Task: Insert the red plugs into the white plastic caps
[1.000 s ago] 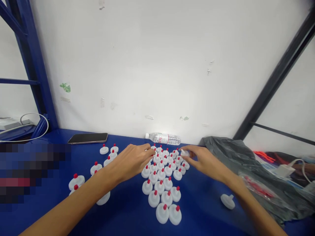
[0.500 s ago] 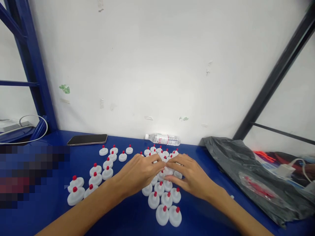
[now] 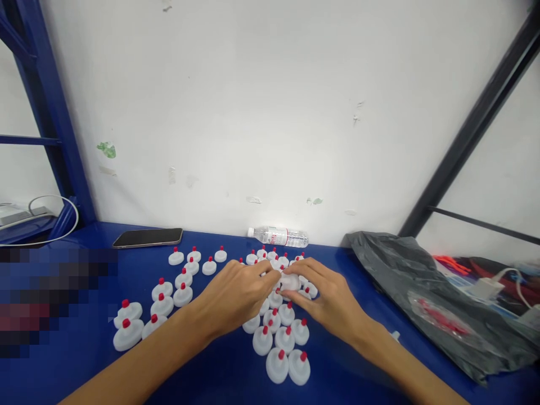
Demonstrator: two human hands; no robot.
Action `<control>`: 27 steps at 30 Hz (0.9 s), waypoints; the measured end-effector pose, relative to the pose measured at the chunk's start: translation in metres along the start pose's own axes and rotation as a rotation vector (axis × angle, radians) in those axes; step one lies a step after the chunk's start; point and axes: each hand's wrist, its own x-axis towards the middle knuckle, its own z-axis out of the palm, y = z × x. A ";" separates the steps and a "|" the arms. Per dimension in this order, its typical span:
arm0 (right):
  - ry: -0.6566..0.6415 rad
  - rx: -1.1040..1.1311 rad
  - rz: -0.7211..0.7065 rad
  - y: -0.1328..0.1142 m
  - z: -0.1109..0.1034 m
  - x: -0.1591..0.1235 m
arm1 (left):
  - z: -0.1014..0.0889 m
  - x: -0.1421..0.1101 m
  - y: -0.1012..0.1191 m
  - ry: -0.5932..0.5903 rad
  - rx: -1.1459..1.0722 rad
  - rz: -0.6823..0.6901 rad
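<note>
Between my hands is a white plastic cap (image 3: 291, 283), turned on its side, its broad round base facing right. My right hand (image 3: 323, 284) grips this cap between thumb and fingers. The fingertips of my left hand (image 3: 247, 289) are pinched together at the cap's left end; they hide whatever tip it has there. Several like caps with red tips (image 3: 277, 365) stand upright on the blue table (image 3: 211, 371) below and behind my hands. Another loose group of red-tipped caps (image 3: 162, 305) stands to the left, past my left forearm.
A black phone (image 3: 147, 238) lies at the back left. Against the wall lies a clear plastic bottle (image 3: 280, 237). On the right are a grey plastic bag (image 3: 392, 275), a clear packet of red pieces (image 3: 442, 320) and a white charger (image 3: 485, 289). A small whitish piece (image 3: 395, 336) lies near my right forearm.
My right hand has shifted slightly right and its grip shows wider, so more of the held white cap is visible. My left hand stays almost in place. The view has moved a little.
</note>
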 end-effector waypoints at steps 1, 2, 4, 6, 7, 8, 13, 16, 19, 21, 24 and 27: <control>-0.014 -0.019 0.018 0.001 -0.001 0.000 | -0.002 0.001 -0.001 -0.026 -0.023 -0.025; -0.029 -0.037 0.039 0.002 -0.002 0.001 | -0.004 0.001 -0.002 -0.054 -0.066 -0.054; -0.047 -0.061 0.071 0.004 -0.005 0.002 | -0.008 0.003 -0.004 -0.107 -0.188 -0.111; -0.046 -0.066 0.079 0.006 -0.006 0.003 | -0.011 0.004 -0.004 -0.155 -0.309 -0.141; -0.043 -0.067 0.076 0.006 -0.007 0.004 | -0.013 0.004 -0.003 -0.176 -0.358 -0.149; -0.044 -0.068 0.070 0.006 -0.006 0.004 | -0.014 0.005 -0.001 -0.195 -0.401 -0.153; -0.078 -0.065 0.052 0.005 -0.004 0.003 | -0.024 0.004 0.014 -0.289 -0.507 -0.164; -0.079 -0.055 0.058 0.004 -0.004 0.002 | -0.022 0.002 0.021 -0.342 -0.486 -0.129; -0.072 -0.058 0.043 0.004 -0.003 0.001 | -0.016 0.000 0.023 -0.373 -0.447 -0.094; -0.074 -0.061 0.023 0.004 -0.003 0.001 | -0.013 -0.001 0.024 -0.387 -0.422 -0.082; -0.080 -0.071 0.005 0.005 -0.001 0.000 | -0.010 -0.001 0.025 -0.404 -0.403 -0.084; -0.084 -0.085 0.004 0.006 0.000 -0.001 | -0.011 -0.001 0.026 -0.432 -0.416 -0.092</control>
